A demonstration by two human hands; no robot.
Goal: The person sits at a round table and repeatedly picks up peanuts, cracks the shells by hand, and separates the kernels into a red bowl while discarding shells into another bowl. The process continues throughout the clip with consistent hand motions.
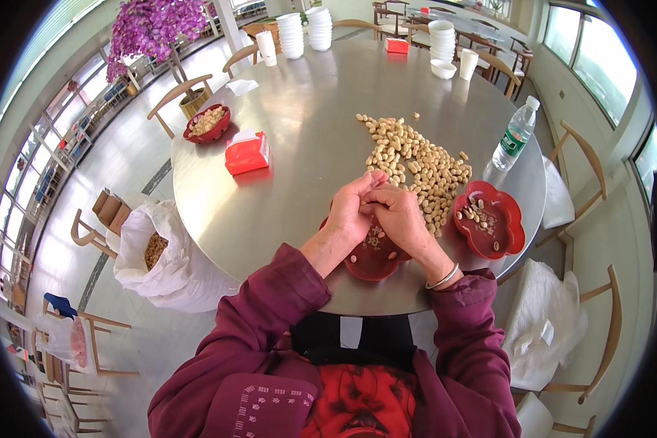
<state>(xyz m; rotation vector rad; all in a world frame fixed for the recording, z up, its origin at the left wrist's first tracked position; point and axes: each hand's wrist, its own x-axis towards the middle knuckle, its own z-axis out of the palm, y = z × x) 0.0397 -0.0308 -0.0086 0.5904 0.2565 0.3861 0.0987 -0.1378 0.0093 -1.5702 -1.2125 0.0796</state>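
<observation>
My left hand and my right hand meet fingertip to fingertip above a red flower-shaped dish. A small tan peanut shows between them, mostly covered by the fingers. A few pinkish peanut kernels lie in that dish, whose far part is hidden under my hands. Just beyond my fingers spreads a pile of unshelled peanuts. To the right, a second red flower-shaped dish holds several peanuts or kernels, mostly along its left side.
The round metal table bears a red tissue box, a red bowl of peanuts or shells, a plastic water bottle and stacked white bowls. A white sack stands at the left; wooden chairs surround the table.
</observation>
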